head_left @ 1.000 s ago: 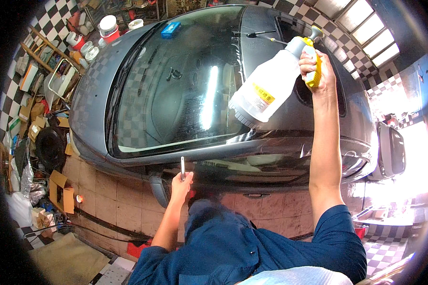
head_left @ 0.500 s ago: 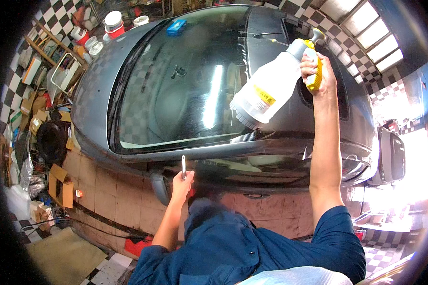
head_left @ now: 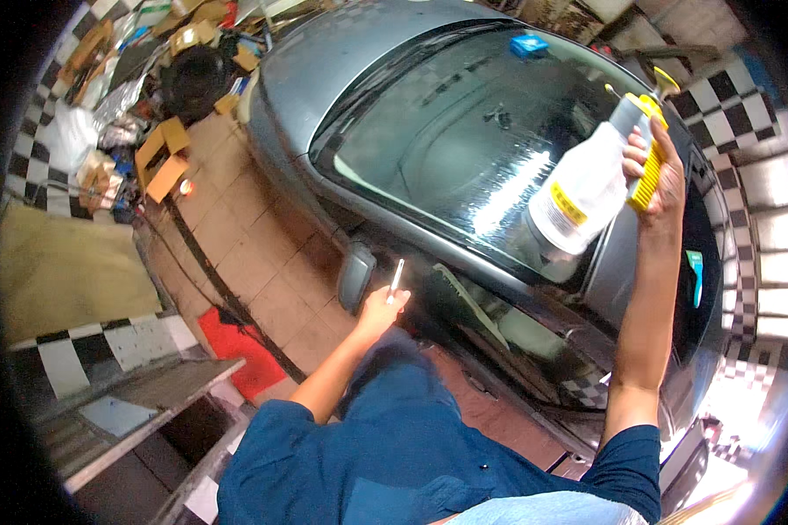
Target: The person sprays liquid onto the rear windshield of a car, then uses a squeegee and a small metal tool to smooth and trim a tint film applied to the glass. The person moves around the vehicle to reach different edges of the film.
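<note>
In my right hand point(head_left: 661, 179) is a pump spray bottle point(head_left: 578, 192), white and translucent with a yellow handle and a yellow label. It is raised and tilted over the dark grey car point(head_left: 324, 57), in front of the windshield point(head_left: 411, 131), which has wet-looking streaks around a bright reflection. My left hand point(head_left: 381, 313) grips a slim, pen-like silver-and-white tool point(head_left: 397, 274) pointing upward, just right of the side mirror point(head_left: 355, 276). What kind of tool it is cannot be made out. A small blue box point(head_left: 527, 45) lies at the windshield's far edge.
At the left, an open cardboard box point(head_left: 162, 162), a black tyre point(head_left: 197, 80) and assorted clutter line the wall. A red mat point(head_left: 241, 354) and a dark cable point(head_left: 210, 276) are on the floor. A worn wooden bench point(head_left: 149, 398) stands at the lower left.
The view has swung left and turned, bringing the bench into sight and shifting the car rightward. Both hands keep hold of the spray bottle and the slim tool.
</note>
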The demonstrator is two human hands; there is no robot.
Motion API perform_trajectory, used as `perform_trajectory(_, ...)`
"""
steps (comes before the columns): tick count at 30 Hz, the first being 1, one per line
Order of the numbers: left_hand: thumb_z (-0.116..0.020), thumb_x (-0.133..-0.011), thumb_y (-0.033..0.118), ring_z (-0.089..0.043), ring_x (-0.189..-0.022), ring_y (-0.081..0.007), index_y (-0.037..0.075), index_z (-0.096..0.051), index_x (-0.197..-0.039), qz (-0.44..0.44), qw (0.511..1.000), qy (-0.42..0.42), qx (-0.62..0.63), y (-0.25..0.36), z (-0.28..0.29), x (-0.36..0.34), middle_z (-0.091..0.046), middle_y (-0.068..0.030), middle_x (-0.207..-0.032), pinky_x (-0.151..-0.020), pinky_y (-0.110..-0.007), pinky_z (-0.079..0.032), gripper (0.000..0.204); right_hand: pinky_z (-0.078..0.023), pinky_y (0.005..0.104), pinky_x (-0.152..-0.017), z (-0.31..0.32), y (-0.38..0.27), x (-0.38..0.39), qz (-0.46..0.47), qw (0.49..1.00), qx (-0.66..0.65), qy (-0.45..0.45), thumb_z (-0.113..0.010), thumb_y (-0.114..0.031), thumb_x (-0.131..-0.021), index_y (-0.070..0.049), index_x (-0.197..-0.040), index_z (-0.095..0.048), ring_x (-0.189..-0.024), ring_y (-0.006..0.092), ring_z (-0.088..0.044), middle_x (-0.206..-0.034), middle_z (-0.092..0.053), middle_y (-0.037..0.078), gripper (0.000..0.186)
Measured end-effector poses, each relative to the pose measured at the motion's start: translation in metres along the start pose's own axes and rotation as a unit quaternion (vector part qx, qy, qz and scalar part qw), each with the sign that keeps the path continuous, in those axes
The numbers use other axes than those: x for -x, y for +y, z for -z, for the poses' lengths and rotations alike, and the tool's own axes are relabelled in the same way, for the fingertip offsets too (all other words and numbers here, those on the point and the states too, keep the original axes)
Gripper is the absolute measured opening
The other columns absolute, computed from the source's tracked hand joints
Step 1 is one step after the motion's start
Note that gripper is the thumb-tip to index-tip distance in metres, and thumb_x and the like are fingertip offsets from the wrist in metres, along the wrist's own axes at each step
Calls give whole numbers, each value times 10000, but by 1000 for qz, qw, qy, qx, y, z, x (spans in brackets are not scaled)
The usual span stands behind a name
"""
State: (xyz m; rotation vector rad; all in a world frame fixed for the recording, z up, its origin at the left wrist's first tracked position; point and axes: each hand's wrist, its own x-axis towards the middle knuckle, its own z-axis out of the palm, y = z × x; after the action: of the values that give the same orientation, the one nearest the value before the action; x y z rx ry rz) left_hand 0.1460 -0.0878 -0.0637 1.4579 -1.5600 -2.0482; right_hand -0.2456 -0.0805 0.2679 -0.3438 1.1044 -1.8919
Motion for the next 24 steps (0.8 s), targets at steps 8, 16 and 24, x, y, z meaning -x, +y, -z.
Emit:
perform_trajectory(8, -642, -872, 270, -429, -458, -54, 55, -584, -890, 27, 991, 92, 89, -59, 45, 15, -534, 10, -631, -407, -210, -329, 223, -558, 419, -712, -78, 164, -148, -75, 974, 211, -31, -652, -17, -769, 42, -937, -559, -758, 228, -608, -828, -606, 131, 202)
perform_trajectory(16, -623, -882, 269, -481, -514, -53, 37, -624, -897, 97, 966, 201, 127, -93, 69, 50, -566, 12, -657, -469, -197, -384, 233, -512, 326, -756, -44, 401, -296, 20, 994, 33, -103, -519, 134, -690, 7, -986, -465, -835, 232, -614, -894, -617, 145, 326)
perform_trajectory(24, -524, -952, 283, -463, -527, -63, 5, -630, -977, 121, 942, 245, 195, -140, 79, 53, -558, -11, -704, -479, -203, -369, 299, -514, 340, -735, -6, 539, -356, 67, 995, -52, -53, -602, 96, -685, -13, -949, -529, -780, 210, -617, -843, -620, 98, 295)
